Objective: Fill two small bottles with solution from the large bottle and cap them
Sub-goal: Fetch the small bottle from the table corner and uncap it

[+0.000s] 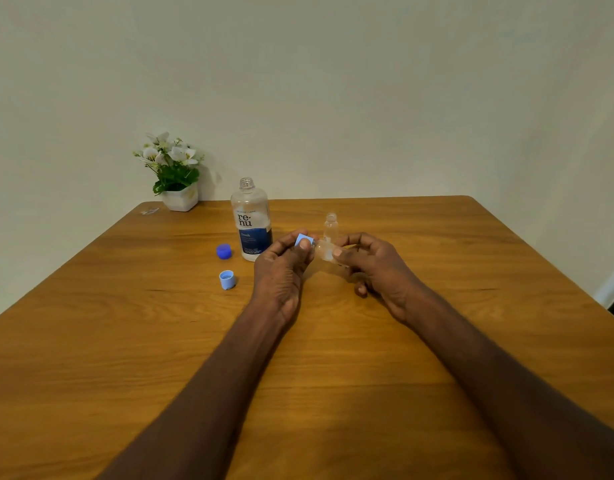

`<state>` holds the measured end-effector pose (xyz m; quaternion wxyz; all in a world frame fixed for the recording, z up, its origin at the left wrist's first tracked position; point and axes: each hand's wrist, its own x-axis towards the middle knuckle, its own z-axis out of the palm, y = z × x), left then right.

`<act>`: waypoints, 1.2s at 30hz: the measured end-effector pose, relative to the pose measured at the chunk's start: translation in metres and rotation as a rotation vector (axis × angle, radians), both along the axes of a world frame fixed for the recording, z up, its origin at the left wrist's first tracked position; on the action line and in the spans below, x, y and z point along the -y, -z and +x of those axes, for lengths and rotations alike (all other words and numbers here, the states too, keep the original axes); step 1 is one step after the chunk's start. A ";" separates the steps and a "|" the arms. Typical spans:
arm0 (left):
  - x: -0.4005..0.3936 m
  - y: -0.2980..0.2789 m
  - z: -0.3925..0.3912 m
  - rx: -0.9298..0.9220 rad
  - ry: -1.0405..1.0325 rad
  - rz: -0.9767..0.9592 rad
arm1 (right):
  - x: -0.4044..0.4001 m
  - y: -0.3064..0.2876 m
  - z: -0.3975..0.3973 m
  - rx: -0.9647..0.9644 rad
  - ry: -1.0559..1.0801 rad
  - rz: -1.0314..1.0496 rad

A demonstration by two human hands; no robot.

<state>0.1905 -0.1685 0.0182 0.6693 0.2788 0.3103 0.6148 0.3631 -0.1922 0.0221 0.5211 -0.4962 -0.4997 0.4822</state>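
A: Item one — your left hand [281,268]. State?

B: Fingers and thumb curled, pinching a light blue cap [304,241] at the mouth end of a small clear bottle [324,251]. The bottle is tilted, nearly on its side, held above the bench [125,341].

A: Item two — your right hand [374,268]?

B: Clamped on the same small bottle's body, thumb on the near side, fingers wrapped behind it. Whether the cap is fully seated on the neck, I cannot tell; your fingers cover the join.

A: Item three, the second small bottle [330,227]?

B: Upright on the bench just behind your hands, uncapped, clear. Its fill level is too faint to read.

A: Item four, the large bottle [251,221]?

B: Upright, left of the second small bottle and just beyond your left hand. Open neck, no cap on it. White and dark blue label reading "renu fresh".

A: Loose caps?

B: Two, both on the bench to the left of the large bottle. A dark blue cap [224,251] sits nearer the large bottle's base; a light blue cap [227,279] lies closer to you, open side showing.

A: Other stock?

B: A white pot of white flowers [175,168] at the far left corner against the wall, with a small clear scrap [149,211] lying beside it on the bench.
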 end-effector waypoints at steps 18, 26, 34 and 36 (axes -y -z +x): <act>0.002 -0.002 0.000 -0.023 -0.009 0.001 | -0.002 -0.003 -0.003 0.045 -0.072 -0.042; 0.002 -0.003 0.001 -0.033 -0.021 -0.013 | -0.004 0.000 0.001 0.064 -0.090 -0.022; 0.000 -0.001 0.001 -0.029 0.000 0.028 | -0.006 0.006 0.003 0.057 -0.078 0.008; -0.002 -0.001 0.000 -0.014 -0.013 0.041 | -0.007 0.007 0.006 0.079 -0.053 0.043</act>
